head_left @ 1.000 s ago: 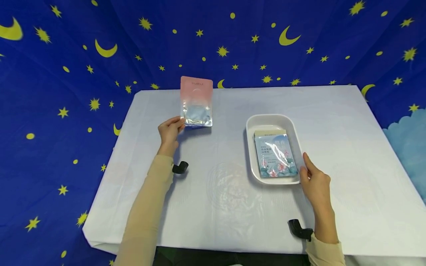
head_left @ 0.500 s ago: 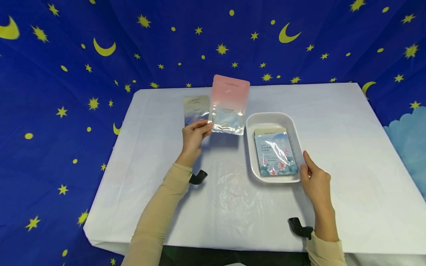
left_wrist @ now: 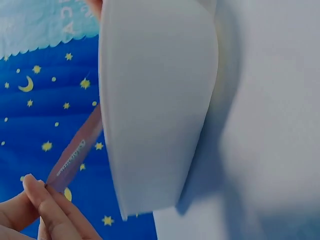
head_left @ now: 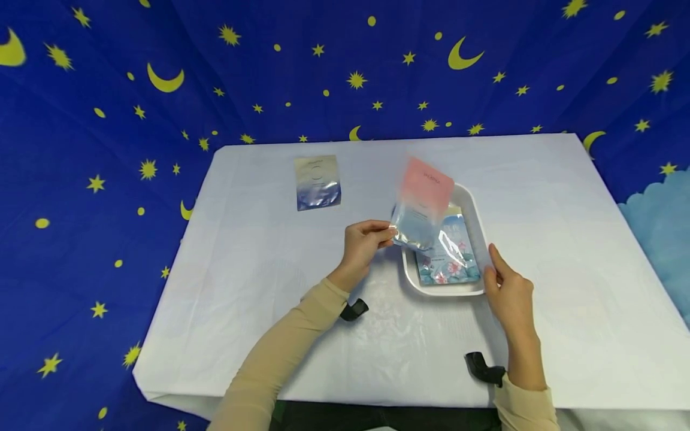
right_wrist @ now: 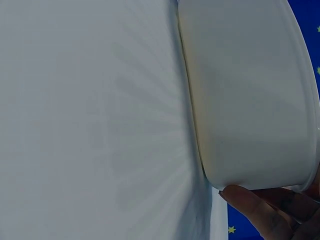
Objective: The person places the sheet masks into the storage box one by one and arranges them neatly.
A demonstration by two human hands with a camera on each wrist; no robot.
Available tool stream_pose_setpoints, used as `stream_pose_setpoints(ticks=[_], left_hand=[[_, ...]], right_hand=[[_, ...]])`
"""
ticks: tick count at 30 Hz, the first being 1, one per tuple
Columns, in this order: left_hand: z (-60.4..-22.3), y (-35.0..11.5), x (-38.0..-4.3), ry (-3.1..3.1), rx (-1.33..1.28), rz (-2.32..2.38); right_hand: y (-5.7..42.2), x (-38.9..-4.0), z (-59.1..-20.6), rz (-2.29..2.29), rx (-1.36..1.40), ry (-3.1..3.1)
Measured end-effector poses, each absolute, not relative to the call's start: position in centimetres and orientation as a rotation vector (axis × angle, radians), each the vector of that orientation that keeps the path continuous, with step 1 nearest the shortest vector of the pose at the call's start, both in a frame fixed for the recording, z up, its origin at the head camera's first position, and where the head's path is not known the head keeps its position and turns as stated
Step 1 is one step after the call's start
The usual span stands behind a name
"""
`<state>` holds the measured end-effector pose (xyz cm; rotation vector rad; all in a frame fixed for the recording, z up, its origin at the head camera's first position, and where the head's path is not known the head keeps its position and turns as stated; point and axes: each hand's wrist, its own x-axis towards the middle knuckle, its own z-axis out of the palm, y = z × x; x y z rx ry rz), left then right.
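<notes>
My left hand (head_left: 362,246) pinches the lower left corner of a pink and pale-blue foil packet (head_left: 426,203), held tilted over the left side of a white tray (head_left: 474,218). In the left wrist view, the packet (left_wrist: 75,155) appears nearly edge-on between thumb and fingers, beside the tray's outer wall (left_wrist: 155,110). My right hand (head_left: 511,299) grips the tray at its front right, thumb at the rim; its fingers show against the wall in the right wrist view. Inside the tray lies a blue packet with pink lotus flowers (head_left: 450,257), partly hidden, atop a beige-edged one.
A beige and dark-blue foil packet (head_left: 317,182) lies on the white-covered table (head_left: 242,239) at the back left. Behind the table hangs a blue curtain (head_left: 302,72) with yellow moons and stars. A black wrist mount (head_left: 484,368) sticks out from the right wrist.
My left hand has carried the pink packet rightward and nearer, from above the beige and dark-blue packet to over the tray. That packet is now uncovered. My right hand stays at the tray.
</notes>
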<state>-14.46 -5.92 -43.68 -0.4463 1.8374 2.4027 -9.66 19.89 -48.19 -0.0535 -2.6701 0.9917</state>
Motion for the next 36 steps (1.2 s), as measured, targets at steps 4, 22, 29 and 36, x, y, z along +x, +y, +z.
stream_pose_setpoints(ticks=[4, 22, 29, 36], left_hand=[[-43.9, -4.8, -14.4, 1.826, -0.466, 2.374], [-44.9, -3.0, -13.1, 2.149, -0.260, 2.128], [-44.4, -2.6, -12.8, 2.509, 0.033, 1.680], [-44.2, -2.6, -12.8, 2.726, 0.222, 1.308]], right_hand=[[19.9, -9.7, -48.1, 0.996, -0.060, -2.672], [19.8, -9.6, -48.0, 0.992, -0.066, -2.666], [19.8, -9.6, -48.1, 1.006, -0.061, -2.657], [19.9, -9.7, -48.2, 0.995, -0.033, -2.627]])
